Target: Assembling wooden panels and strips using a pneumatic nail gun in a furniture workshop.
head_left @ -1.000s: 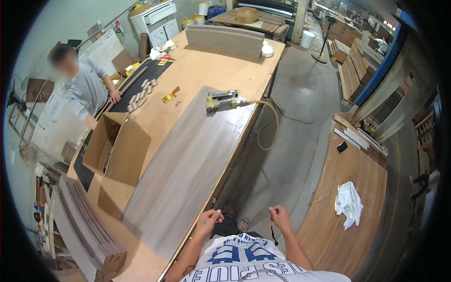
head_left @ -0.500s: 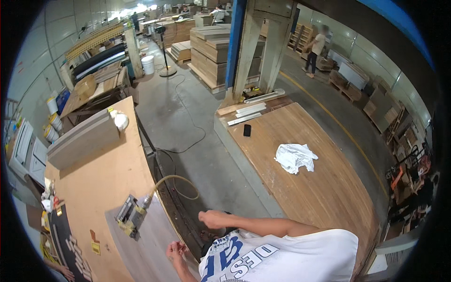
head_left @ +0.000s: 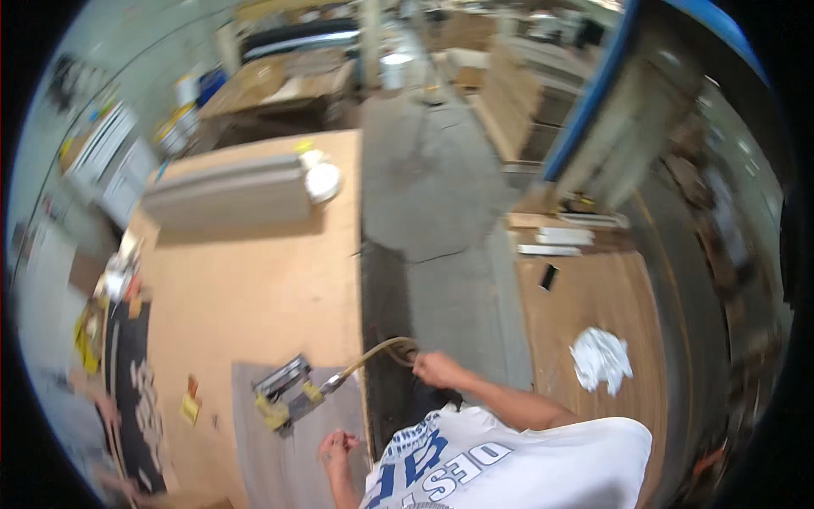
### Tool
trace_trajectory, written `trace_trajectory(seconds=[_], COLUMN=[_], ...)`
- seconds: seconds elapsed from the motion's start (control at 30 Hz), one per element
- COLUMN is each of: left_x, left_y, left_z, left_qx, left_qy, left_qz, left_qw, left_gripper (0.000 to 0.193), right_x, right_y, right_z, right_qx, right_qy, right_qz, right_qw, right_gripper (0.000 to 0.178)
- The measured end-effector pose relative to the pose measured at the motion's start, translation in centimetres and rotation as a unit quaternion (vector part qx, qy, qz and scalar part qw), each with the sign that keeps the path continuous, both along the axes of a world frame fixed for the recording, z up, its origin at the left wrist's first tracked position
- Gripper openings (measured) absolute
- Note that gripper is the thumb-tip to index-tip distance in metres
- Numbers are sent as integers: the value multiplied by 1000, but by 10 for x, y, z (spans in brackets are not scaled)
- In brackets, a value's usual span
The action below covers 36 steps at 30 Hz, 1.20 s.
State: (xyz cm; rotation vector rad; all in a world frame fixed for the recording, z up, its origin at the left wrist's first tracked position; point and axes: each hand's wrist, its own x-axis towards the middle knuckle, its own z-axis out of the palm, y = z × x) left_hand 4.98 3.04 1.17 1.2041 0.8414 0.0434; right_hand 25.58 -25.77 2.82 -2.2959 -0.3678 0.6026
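A pneumatic nail gun (head_left: pixel 292 397) with yellow parts lies on a flat grey-brown board (head_left: pixel 264 467) on the light wooden workbench (head_left: pixel 271 284). Its tan air hose (head_left: pixel 373 349) curves off the bench's right edge. My left hand (head_left: pixel 337 446) is over the board's right side, near the nail gun, its fingers curled together; anything in them is too small to make out. Beyond the bench edge, my right hand (head_left: pixel 439 371) is closed in a fist beside the hose loop. Blur hides whether it touches the hose or holds anything.
A long grey panel block (head_left: pixel 229 197) stands at the bench's far end beside a white round item (head_left: pixel 323 182). On the right table (head_left: pixel 585 297) lie a white cloth (head_left: pixel 600 360) and a phone (head_left: pixel 549 276). Another person's hand (head_left: pixel 106 409) is at the left edge.
The view has swung left, shifting the bench and tables rightward in the picture. My right hand now appears closer to the hose loop. The nail gun still lies on the board.
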Motion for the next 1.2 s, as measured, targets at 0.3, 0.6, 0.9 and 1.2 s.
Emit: trace_trajectory(seconds=[0.3, 0.6, 0.9, 1.2], left_x=[48, 57, 114, 237], left_y=[-66, -133, -178, -139], left_z=[-5, -10, -15, 56], left_qx=[22, 58, 146, -10], left_qy=[118, 139, 238, 162], left_qz=[145, 290, 91, 24], left_qw=[982, 945, 956, 986], left_gripper=[43, 42, 41, 31], right_x=[327, 473, 538, 562], right_y=[76, 208, 259, 249], right_z=[49, 65, 90, 138], right_qx=[202, 284, 303, 63], right_qy=[-124, -299, -323, -344], right_qz=[8, 63, 113, 248], right_qw=[971, 909, 890, 903], right_gripper=[32, 102, 52, 22])
